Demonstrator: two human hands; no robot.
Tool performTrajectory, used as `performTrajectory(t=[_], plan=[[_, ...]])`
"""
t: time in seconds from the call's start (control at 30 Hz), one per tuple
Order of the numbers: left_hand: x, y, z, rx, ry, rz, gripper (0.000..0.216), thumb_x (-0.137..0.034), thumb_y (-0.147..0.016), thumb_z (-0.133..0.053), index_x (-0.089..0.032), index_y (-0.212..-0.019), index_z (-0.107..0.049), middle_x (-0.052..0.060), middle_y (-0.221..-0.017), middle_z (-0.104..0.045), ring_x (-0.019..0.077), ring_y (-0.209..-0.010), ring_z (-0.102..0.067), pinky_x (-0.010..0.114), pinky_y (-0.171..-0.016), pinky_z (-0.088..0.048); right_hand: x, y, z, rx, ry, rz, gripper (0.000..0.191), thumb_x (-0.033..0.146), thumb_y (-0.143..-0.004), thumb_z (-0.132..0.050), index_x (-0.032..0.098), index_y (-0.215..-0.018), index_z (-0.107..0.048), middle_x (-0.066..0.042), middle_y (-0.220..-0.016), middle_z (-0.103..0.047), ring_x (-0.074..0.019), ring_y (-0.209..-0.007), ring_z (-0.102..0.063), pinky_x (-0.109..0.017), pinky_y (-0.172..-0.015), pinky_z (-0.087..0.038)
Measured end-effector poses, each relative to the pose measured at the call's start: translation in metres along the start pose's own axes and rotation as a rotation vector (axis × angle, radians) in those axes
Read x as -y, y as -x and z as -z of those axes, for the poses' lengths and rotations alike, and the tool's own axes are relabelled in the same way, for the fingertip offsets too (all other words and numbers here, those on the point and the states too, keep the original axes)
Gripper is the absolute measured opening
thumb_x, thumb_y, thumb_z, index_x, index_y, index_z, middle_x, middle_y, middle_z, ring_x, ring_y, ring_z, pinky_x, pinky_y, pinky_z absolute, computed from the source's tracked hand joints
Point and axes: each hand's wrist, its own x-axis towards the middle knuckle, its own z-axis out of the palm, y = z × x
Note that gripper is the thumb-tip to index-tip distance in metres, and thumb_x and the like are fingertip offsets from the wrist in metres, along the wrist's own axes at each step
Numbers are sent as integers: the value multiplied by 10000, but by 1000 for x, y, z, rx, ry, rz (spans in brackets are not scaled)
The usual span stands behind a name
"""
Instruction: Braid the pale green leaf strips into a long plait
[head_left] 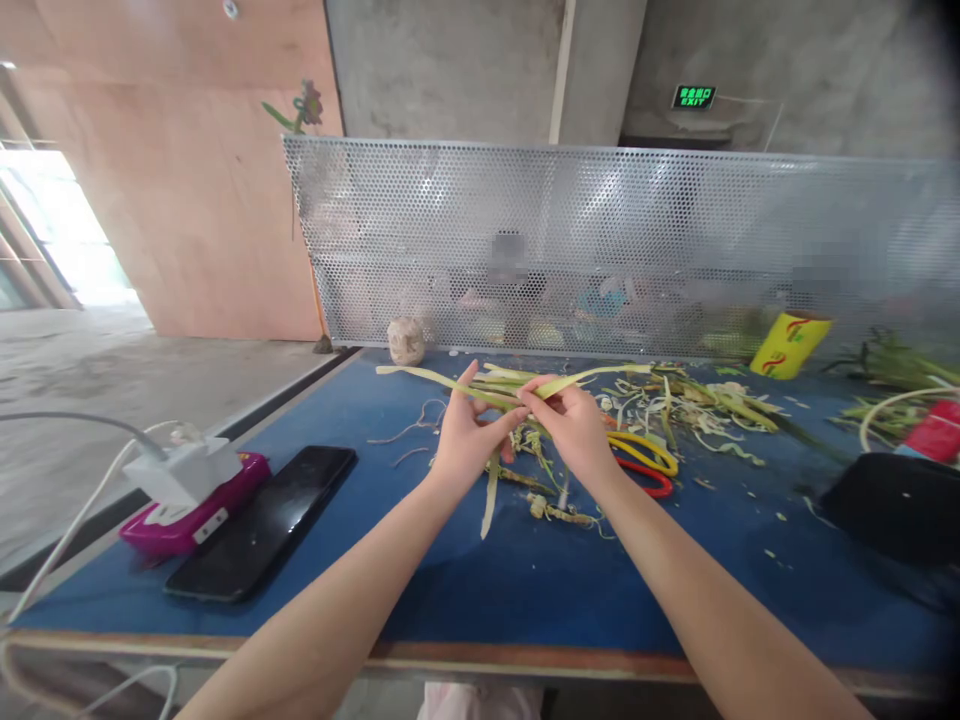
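Long pale-green plant strips (417,373) stretch sideways between my two hands above the table. My left hand (471,432) pinches them, thumb toward the centre. From the right, my right hand (576,428) grips the strips close to the left thumb, and the fingertips nearly meet. Another flat pale strip (490,497) hangs down below my left hand. Beneath and behind the hands lie dry stalk pieces with roots (559,512). Scissors with yellow and red handles (651,455) rest beside my right wrist, their blades hidden.
Plant scraps (675,400) spread across the blue table (480,590). At left are a black phone (262,525) and a magenta power strip (184,530). A yellow roll (790,345), black object (896,508) and perforated metal screen (540,250) stand around.
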Motion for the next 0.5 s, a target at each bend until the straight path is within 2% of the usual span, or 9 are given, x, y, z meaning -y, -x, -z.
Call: performTrajectory(t=[0.1,0.23,0.37,0.43,0.5], plan=[[-2,0,0,-9,-32,13,872,-157,-629,-687,-178,-1326,-164,32,-806,-637,37,-304,-455,186,-298,-379,1,0,0,39,-73,-39,153,331,-691,-610,179,-686,-622,-18,-677,-622,-139,-581,-542,-268,-552,-414],[-5,0,-1,5,-97,15,803,-143,-652,-657,-151,-1310,-195,40,-847,-626,0,-312,-412,158,-301,-338,-4,-1,-1,-4,-232,-148,183,354,-652,-650,174,-683,-640,9,-557,-567,-111,-491,-473,-256,-494,-375],[-7,2,-1,-2,-122,30,771,-138,-661,-644,-123,-1302,-216,56,-867,-624,-15,-316,-388,150,-301,-316,-10,-1,-3,-16,-355,-176,174,339,-635,-675,172,-667,-637,27,-510,-513,-92,-468,-417,-242,-468,-335],[-7,2,1,0,-127,34,802,-134,-671,-633,-127,-1327,-173,76,-903,-623,-4,-324,-419,161,-315,-351,-9,0,-2,24,-434,-223,173,327,-624,-688,169,-659,-626,39,-495,-479,-77,-448,-386,-232,-450,-315],[-6,2,5,27,-120,14,899,-137,-676,-632,-166,-1365,-55,93,-958,-616,20,-357,-485,189,-367,-428,-6,1,-1,112,-504,-303,197,349,-637,-678,172,-707,-626,51,-493,-442,-62,-426,-352,-216,-420,-285]])
